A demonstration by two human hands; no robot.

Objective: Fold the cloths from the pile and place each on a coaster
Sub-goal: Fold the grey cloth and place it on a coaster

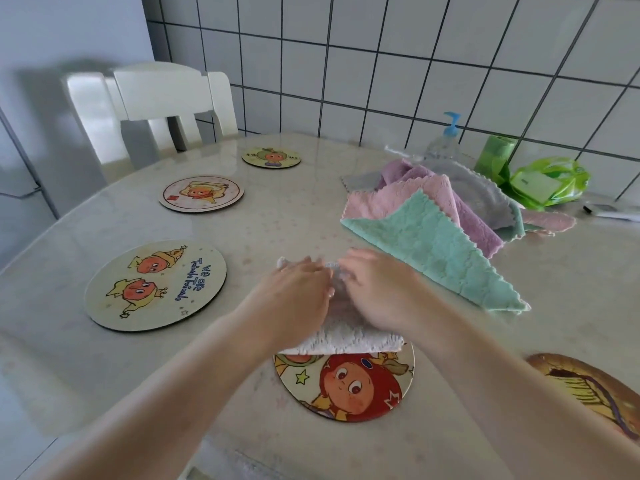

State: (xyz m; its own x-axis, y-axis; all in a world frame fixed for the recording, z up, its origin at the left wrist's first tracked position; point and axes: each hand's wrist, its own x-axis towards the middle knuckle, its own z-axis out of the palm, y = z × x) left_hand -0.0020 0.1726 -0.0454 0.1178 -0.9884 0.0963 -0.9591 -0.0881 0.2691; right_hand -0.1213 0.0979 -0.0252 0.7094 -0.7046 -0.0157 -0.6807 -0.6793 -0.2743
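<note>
At lower centre of the frame, a folded white cloth (349, 336) lies with its near edge over the far rim of a coaster (349, 386), its long axis running away from the camera toward the top of the frame. The left hand (294, 296) and right hand (377, 289) press flat on it, fingers spread, gripping nothing. The pile (446, 216) sits at centre right on the desk (277, 220).

Glossy table (311, 209), coasters (156, 285), cloth pile (433, 216), poss. soap bottle (445, 140)
</note>
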